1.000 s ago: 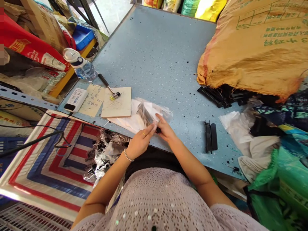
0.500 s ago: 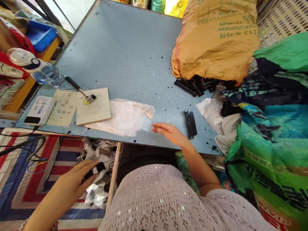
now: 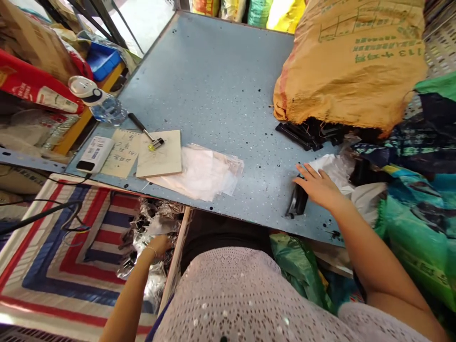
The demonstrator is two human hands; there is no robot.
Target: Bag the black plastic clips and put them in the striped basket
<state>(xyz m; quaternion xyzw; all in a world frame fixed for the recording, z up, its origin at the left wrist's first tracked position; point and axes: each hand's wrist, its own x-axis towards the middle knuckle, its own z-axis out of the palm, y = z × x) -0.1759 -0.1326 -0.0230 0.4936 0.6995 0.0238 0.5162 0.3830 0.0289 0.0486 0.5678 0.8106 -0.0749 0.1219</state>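
My right hand point(image 3: 318, 187) reaches over a pair of long black plastic pieces point(image 3: 296, 200) near the table's front edge. Its fingers are spread and its thumb lies at the pieces' far end; I cannot tell whether it touches them. Down at the left, my left hand point(image 3: 159, 246) is in among shiny clear-wrapped packets point(image 3: 151, 221) in a striped bin point(image 3: 96, 237). The fingers of that hand are mostly hidden. Beyond my right hand, more black pieces point(image 3: 302, 135) spill from the mouth of an orange woven sack point(image 3: 349, 71).
Thin clear bags point(image 3: 210, 173) lie mid-table beside a pale board point(image 3: 160, 164) with a small hammer point(image 3: 146, 132) across it. Further left are a handwritten note point(image 3: 121, 154), a white device point(image 3: 95, 154) and a water bottle point(image 3: 107, 107). Green sacks point(image 3: 420, 228) crowd the right side.
My right hand has moved right, from beside the clear bags to the black pieces, which now lie at a different slant. My left hand has gone down into the packets; the black item it held is out of sight.
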